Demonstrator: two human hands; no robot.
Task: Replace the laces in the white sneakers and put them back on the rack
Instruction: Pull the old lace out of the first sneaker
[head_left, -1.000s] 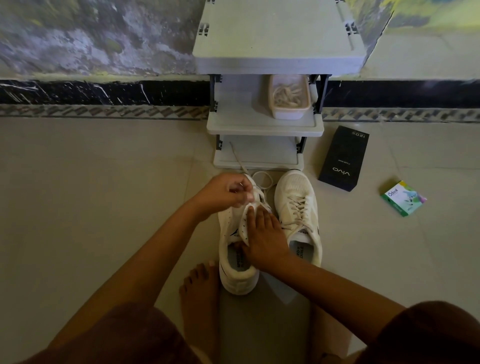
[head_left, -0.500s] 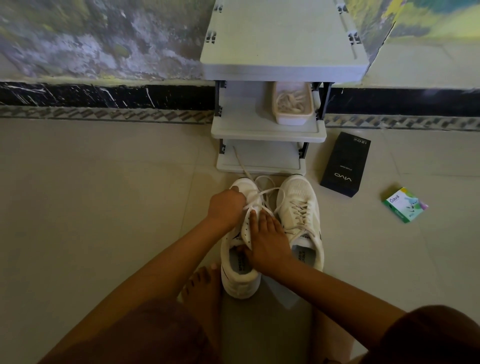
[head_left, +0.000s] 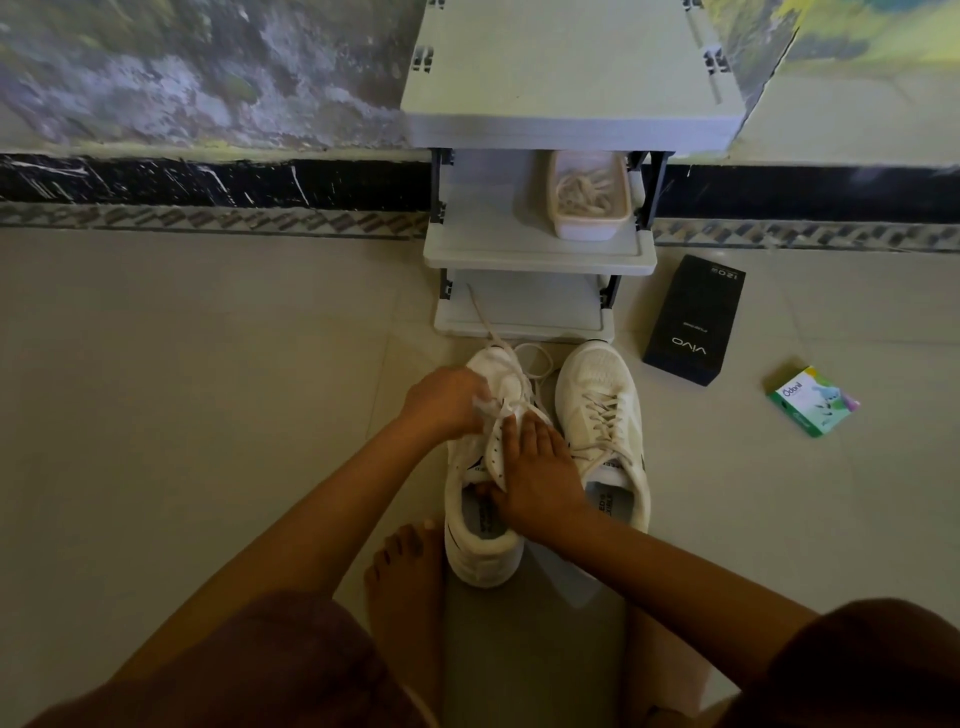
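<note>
Two white sneakers stand on the floor in front of a grey rack (head_left: 535, 254). The right sneaker (head_left: 605, 410) is fully laced. On the left sneaker (head_left: 480, 540) only the lowest eyelets carry a white lace (head_left: 488, 327), whose loose ends trail toward the rack's bottom shelf. My left hand (head_left: 447, 400) pinches the lace at the shoe's left eyelet row. Over the tongue and right eyelet flap lies my right hand (head_left: 540, 478), gripping the shoe with the thumb inside the opening.
A tub of laces (head_left: 589, 200) sits on the rack's middle shelf. A black phone box (head_left: 693, 319) and a green carton (head_left: 813, 400) lie on the tiles to the right. My bare foot (head_left: 405, 577) rests left of the shoe's heel.
My left hand has dropped from above the toe to the shoe's left eyelet row, drawing the lace down. My right hand has stayed on the tongue.
</note>
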